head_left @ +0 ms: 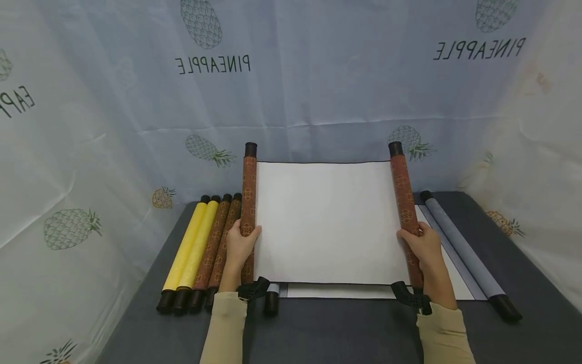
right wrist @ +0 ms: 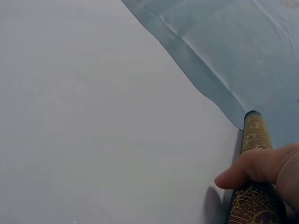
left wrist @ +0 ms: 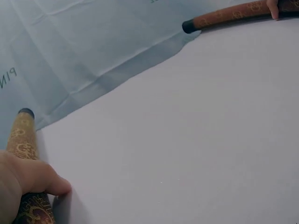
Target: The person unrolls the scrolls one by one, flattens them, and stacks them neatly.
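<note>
Scroll [head_left: 324,222] spans both hands [head_left: 238,247] [head_left: 427,247], left edge [head_left: 248,194] near rolled scrolls [head_left: 212,247].

Grips with left hand [head_left: 237,246] and right hand [head_left: 426,246], well apart from each other and about level. Lays left thumb [left wrist: 44,178] across the near side of the grip, pointing inward toward the right hand; mirrors this with right thumb [right wrist: 247,169], pointing toward the left. Curls the remaining fingers [head_left: 424,229] round behind, mostly hidden from the head view. Extends both beige-sleeved forearms [head_left: 224,328] forward, angled slightly inward toward the hands. Shows bare skin at both wrists [head_left: 231,278], just behind the hands.
</note>
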`<state>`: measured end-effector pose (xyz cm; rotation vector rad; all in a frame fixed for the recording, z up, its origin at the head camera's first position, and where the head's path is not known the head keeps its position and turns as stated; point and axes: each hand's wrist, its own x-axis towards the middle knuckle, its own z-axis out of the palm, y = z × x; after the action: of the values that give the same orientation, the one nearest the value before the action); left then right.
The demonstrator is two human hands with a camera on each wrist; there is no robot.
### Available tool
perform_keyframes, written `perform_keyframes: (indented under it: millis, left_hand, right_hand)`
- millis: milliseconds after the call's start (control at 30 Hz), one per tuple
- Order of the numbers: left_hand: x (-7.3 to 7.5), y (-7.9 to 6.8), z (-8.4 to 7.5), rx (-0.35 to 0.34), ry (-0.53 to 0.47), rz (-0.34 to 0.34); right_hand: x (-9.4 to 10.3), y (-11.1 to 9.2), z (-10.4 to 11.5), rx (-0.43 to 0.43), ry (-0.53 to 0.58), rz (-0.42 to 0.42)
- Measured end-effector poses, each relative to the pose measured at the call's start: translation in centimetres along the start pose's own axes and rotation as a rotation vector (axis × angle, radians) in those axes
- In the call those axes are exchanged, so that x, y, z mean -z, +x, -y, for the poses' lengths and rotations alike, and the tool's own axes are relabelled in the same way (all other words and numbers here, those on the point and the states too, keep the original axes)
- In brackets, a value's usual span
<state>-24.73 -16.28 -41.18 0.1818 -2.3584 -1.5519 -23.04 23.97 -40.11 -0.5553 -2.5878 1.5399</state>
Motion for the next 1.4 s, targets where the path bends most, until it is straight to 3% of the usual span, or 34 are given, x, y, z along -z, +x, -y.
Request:
perform_keyframes:
  millis: [200,467,800,1100,1400]
  left_hand:
    - [0.2,0.0,0.0,-0.015,0.030,-0.006]
    - [0.8,-0.1,-0.3,-0.056,0.081,-0.058]
    - [1.0,0.0,0.0,-0.044,0.156,-0.030]
    - [1.2,0.0,-0.3,-0.096,0.062,0.036]
    - [1.4,0.2,0.1,-0.036,0.044,0.000]
  right_hand:
    - [0.4,-0.1,-0.1,-0.020,-0.018,0.016]
    - [0.9,-0.4,0.1,0.038,-0.057,0.019]
    - [0.8,-0.6,0.3,0.063,-0.039,0.032]
    - [1.0,-0.5,0.4,0.028,-0.023,0.052]
    - [1.0,0.0,0.4,-0.061,0.047,0.061]
